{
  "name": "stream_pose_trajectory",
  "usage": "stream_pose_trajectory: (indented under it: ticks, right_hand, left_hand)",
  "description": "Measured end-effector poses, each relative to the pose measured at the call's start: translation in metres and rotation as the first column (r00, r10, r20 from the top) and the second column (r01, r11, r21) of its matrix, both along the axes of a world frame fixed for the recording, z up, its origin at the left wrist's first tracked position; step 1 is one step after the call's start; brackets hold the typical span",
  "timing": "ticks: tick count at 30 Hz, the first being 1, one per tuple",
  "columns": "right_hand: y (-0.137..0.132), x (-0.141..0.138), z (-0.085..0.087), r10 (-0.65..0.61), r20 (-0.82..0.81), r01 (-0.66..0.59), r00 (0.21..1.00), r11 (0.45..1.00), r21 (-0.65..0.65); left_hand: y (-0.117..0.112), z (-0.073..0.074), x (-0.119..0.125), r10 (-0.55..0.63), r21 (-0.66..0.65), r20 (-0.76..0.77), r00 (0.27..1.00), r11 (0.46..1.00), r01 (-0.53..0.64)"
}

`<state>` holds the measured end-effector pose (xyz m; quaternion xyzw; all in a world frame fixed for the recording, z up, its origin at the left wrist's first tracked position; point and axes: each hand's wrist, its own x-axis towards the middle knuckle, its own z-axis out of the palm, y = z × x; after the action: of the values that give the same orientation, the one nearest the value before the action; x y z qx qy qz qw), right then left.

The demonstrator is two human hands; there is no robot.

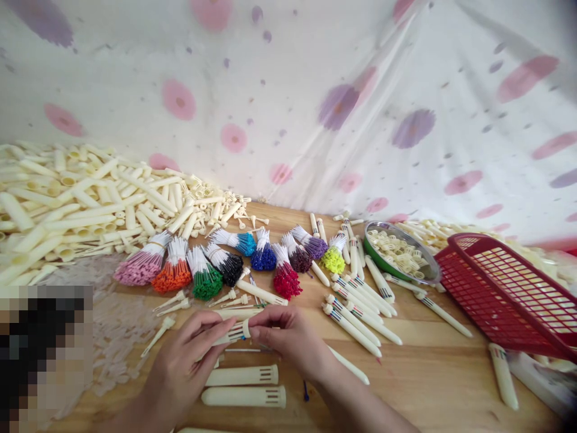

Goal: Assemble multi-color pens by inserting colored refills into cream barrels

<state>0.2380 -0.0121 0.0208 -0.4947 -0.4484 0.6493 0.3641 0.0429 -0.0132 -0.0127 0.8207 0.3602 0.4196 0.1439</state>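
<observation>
My left hand [178, 355] is closed around a cream multicolour pen barrel [233, 332] with slots near its end. The fingers of my right hand [288, 337] pinch that slotted end at a cream ring [246, 328]; a speck of blue shows beneath it. Whether the ring is fully seated I cannot tell. Below my hands lie two slotted pen barrels [243, 376], side by side. A loose dark-blue refill [306, 391] rests near my right wrist. Behind my hands are rubber-banded refill bundles, among them pink [142, 264], orange [171, 273], green [205, 276] and red [286, 278].
A big heap of cream barrels [85, 204] fills the back left. To the right lie several pens with coloured sliders [356, 325]. Beyond them stand a green-sided metal bowl [372, 249] of cream rings and a red plastic basket [514, 288]. A patterned sheet [288, 90] hangs behind.
</observation>
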Motion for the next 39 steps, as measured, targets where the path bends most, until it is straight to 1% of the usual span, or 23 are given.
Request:
stream_pose_trajectory:
  ticks: [3, 5, 7, 9, 11, 13, 16, 19, 22, 25, 28, 31, 33, 37, 38, 39]
  right_hand:
    - [0.003, 0.003, -0.002, 0.009, 0.072, -0.013, 0.997, 0.998, 0.061]
    - [0.004, 0.005, -0.003, 0.013, 0.074, -0.018, 0.997, 0.997, 0.077]
    - [0.004, 0.005, -0.002, 0.022, 0.024, -0.022, 0.999, 1.0, 0.017]
    - [0.003, 0.003, 0.001, 0.013, -0.034, -0.016, 0.999, 0.995, -0.099]
    - [0.002, 0.001, 0.004, -0.018, -0.085, -0.001, 0.996, 0.976, -0.219]
    - [0.001, -0.001, 0.007, -0.055, -0.143, 0.009, 0.988, 0.954, -0.299]
    - [0.0, 0.0, 0.011, -0.072, -0.252, -0.024, 0.965, 0.933, -0.359]
    - [0.0, 0.001, 0.011, -0.069, -0.264, -0.034, 0.962, 0.929, -0.369]
    - [0.0, -0.001, 0.006, -0.048, -0.144, -0.001, 0.988, 0.948, -0.318]
    - [0.0, -0.003, 0.0, -0.002, -0.029, -0.004, 1.0, 0.982, -0.19]
    - [0.001, -0.003, -0.004, 0.054, -0.013, -0.055, 0.998, 0.997, -0.056]
    - [0.003, -0.002, -0.006, 0.087, -0.016, -0.087, 0.996, 0.996, 0.023]
    - [0.004, -0.002, -0.009, 0.065, 0.004, -0.065, 0.998, 0.997, 0.044]
    - [0.008, 0.002, -0.016, 0.026, 0.081, -0.029, 0.996, 0.999, 0.025]
    - [0.011, 0.005, -0.016, 0.012, 0.116, -0.019, 0.993, 0.998, 0.053]
    - [0.016, 0.011, -0.014, -0.022, 0.175, 0.001, 0.984, 0.993, 0.116]
  left_hand:
    - [-0.001, -0.001, 0.002, -0.006, -0.05, 0.03, 1.0, 0.999, 0.008]
    - [-0.001, -0.003, 0.002, 0.0, -0.069, 0.043, 0.999, 0.998, 0.003]
    - [-0.001, -0.004, 0.002, 0.012, -0.064, 0.047, 0.999, 0.998, -0.009]
    - [-0.001, -0.002, 0.002, 0.02, -0.046, 0.04, 0.999, 0.999, -0.018]
    - [0.0, 0.001, 0.002, 0.022, -0.015, 0.028, 0.999, 1.0, -0.021]
    - [0.001, 0.004, 0.002, 0.027, 0.027, 0.009, 1.0, 0.999, -0.027]
    - [0.002, 0.008, -0.001, 0.06, 0.099, -0.027, 0.998, 0.993, -0.057]
    - [0.003, 0.005, -0.003, 0.09, 0.137, -0.074, 0.993, 0.987, -0.079]
    - [0.005, 0.0, -0.004, 0.115, 0.109, -0.107, 0.988, 0.989, -0.104]
    - [0.008, -0.005, -0.005, 0.126, -0.014, -0.12, 0.985, 0.992, -0.128]
    - [0.011, -0.009, -0.006, 0.097, -0.148, -0.146, 0.985, 0.982, -0.119]
    - [0.011, -0.01, -0.007, 0.055, -0.21, -0.166, 0.985, 0.974, -0.09]
    - [0.009, -0.009, -0.008, 0.02, -0.224, -0.166, 0.986, 0.973, -0.058]
    - [0.008, -0.007, -0.011, -0.045, -0.244, -0.147, 0.988, 0.97, 0.008]
    - [0.008, -0.007, -0.012, -0.046, -0.247, -0.14, 0.989, 0.969, 0.01]
    - [0.008, -0.007, -0.013, -0.037, -0.246, -0.131, 0.991, 0.969, 0.004]
